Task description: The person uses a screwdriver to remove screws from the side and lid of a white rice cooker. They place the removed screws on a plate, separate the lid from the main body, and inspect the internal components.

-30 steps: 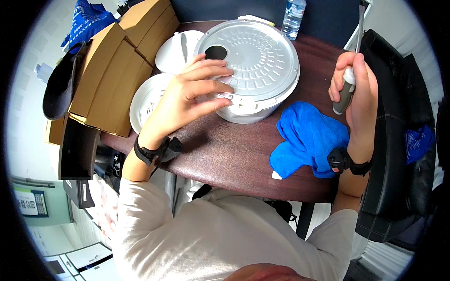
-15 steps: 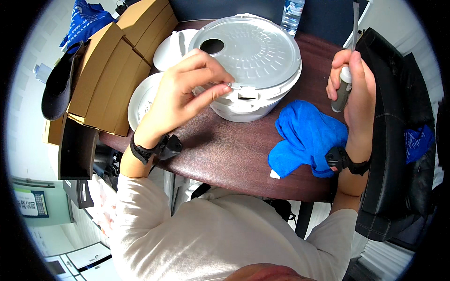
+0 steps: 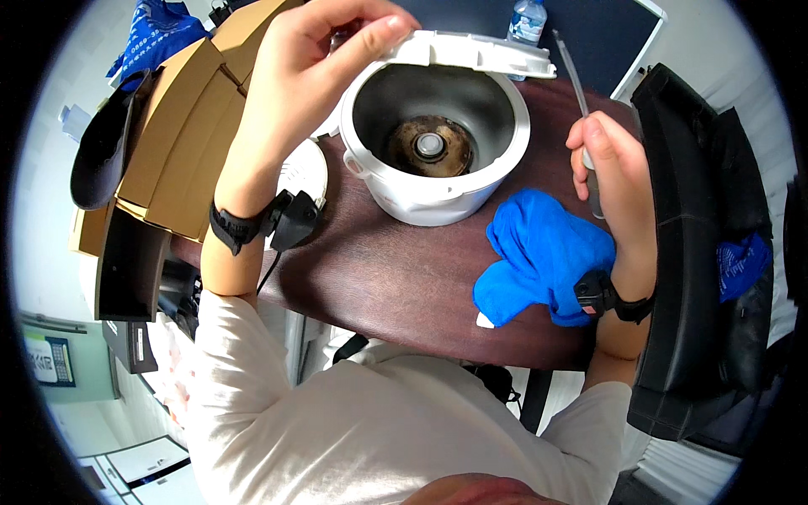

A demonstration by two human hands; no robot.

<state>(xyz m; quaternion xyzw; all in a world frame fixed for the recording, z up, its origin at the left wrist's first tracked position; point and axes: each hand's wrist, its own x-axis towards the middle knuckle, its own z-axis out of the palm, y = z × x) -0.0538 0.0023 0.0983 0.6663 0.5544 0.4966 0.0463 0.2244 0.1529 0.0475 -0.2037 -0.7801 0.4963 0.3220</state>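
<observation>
A white rice cooker (image 3: 438, 189) stands on the dark wooden table (image 3: 379, 286). Its white lid (image 3: 471, 52) is swung up and back, and my left hand (image 3: 316, 71) grips the lid's front edge. Inside, the grey metal well shows a brown-stained heating plate (image 3: 431, 145) at the bottom. My right hand (image 3: 610, 172), to the right of the cooker, holds a slim tool (image 3: 576, 93) with a grey handle and a long thin shaft pointing up. A crumpled blue cloth (image 3: 543, 257) lies on the table below that hand.
Stacked cardboard boxes (image 3: 181, 143) and a dark cap (image 3: 101, 151) sit at the left. A white round dish (image 3: 303, 172) lies left of the cooker. A water bottle (image 3: 526, 21) stands behind it. A black chair with a bag (image 3: 707, 252) is at the right.
My left hand has lifted the cooker's lid from closed to fully open, exposing the inside. My right hand with the tool has dropped a little and stayed to the right.
</observation>
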